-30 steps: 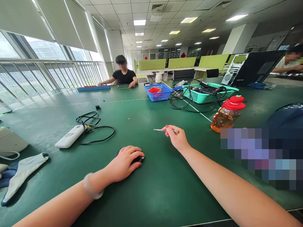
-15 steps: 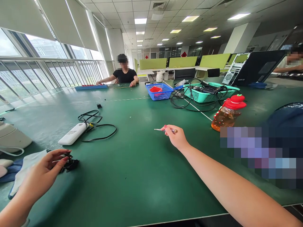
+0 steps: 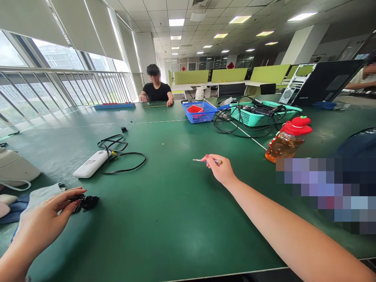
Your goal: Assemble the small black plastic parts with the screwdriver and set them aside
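My left hand [image 3: 48,217] is at the lower left with its fingers stretched out and the thumb apart. Its fingertips hover over or touch a small tangled black bundle [image 3: 89,203] on the table, whose exact kind I cannot make out. Near the middle, my right hand [image 3: 221,168] pinches a thin pen-like tool [image 3: 199,160]. The tool has a pale narrow shaft pointing left and a brownish rounded end by the knuckles; its exact kind is unclear.
A white power bank [image 3: 92,163] with a black cable lies ahead of the left hand. Blue basket [image 3: 202,115], green basket [image 3: 249,119] with cables, and a red-capped bottle [image 3: 283,147] stand farther right. Cloth [image 3: 44,194] lies at left. A person [image 3: 157,91] sits across the table.
My left hand's fingers have straightened from a curled hold, and the black bundle lies lower. My right hand still pinches the tool. The person across has drawn one arm back from the blue tray.
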Available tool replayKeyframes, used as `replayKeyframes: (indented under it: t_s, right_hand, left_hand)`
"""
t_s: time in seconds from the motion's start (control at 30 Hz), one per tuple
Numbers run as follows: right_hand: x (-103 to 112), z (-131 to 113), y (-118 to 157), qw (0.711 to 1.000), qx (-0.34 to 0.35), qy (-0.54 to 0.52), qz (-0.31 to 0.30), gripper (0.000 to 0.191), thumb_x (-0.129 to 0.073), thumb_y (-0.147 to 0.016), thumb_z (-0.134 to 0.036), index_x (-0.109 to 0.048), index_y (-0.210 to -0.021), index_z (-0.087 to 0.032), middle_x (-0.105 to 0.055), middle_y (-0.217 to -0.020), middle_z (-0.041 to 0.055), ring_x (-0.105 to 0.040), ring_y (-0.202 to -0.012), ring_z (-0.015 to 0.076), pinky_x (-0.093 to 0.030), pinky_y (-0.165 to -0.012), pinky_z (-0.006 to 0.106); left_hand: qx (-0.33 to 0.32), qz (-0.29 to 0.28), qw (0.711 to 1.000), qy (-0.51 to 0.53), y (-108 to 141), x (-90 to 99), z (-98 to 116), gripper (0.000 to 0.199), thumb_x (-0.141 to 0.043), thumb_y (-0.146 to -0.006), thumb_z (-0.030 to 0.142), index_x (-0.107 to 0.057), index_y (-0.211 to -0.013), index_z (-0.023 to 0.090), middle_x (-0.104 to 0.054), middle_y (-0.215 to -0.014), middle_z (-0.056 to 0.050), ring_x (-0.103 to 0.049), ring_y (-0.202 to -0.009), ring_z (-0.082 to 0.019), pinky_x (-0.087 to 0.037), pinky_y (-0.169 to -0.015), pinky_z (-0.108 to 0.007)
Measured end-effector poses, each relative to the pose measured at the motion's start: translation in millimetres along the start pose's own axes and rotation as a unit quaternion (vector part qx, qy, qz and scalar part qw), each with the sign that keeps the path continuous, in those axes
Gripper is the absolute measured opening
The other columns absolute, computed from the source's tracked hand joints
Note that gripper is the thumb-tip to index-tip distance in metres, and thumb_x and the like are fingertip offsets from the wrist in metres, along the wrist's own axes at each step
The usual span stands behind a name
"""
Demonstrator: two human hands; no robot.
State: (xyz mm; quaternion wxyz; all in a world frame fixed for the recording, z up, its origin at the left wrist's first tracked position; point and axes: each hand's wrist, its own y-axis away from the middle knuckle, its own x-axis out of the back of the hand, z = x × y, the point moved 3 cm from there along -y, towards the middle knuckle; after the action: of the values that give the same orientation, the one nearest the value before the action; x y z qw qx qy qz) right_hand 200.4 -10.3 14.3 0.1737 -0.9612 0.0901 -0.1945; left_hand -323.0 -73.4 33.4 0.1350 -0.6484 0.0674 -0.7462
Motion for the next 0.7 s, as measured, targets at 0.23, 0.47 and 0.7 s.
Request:
replayKeyframes:
  t_s: [0.23, 0.47, 0.7]
  right_hand:
    - [-0.9, -0.6, 0.5, 1.0, -0.002, 0.0, -0.003, 0.045, -0.049, -0.088, -0.054, -0.075, -0.078, -0.019, -0.057, -0.061, 0.0025, -0.054, -0.061, 0.0161, -0.043, -0.059, 0.027]
    - [-1.0, -1.6, 0.6, 1.0, 0.005, 0.006, -0.005, 0.042, -0.048, -0.088, -0.051, -0.073, -0.076, -0.019, -0.055, -0.06, 0.0016, -0.051, -0.059, 0.015, -0.04, -0.057, 0.026]
    - [-1.5, -2.0, 0.2, 1.0, 0.018, 0.02, 0.0, 0.041, -0.048, -0.088, -0.049, -0.075, -0.077, -0.019, -0.057, -0.06, 0.0016, -0.05, -0.056, 0.014, -0.039, -0.056, 0.027]
  left_hand:
    - [0.04, -0.119, 0.988, -0.088, 0.1, 0.4, 23.6, 0.052, -0.031, -0.089, 0.052, -0.065, -0.125, 0.034, -0.073, -0.111, -0.002, -0.066, -0.079, -0.021, -0.044, -0.064, -0.029]
    - [0.081, -0.048, 0.994, -0.06, -6.4, 5.6, 15.9, 0.05, -0.04, -0.087, 0.057, -0.066, -0.119, 0.028, -0.075, -0.096, -0.004, -0.065, -0.083, -0.023, -0.044, -0.066, -0.03]
    - [0.161, -0.053, 0.984, -0.05, -11.1, 3.4, 10.4, 0.06, -0.03, -0.088, 0.067, -0.064, -0.119, 0.027, -0.074, -0.095, -0.004, -0.064, -0.08, -0.022, -0.043, -0.066, -0.03]
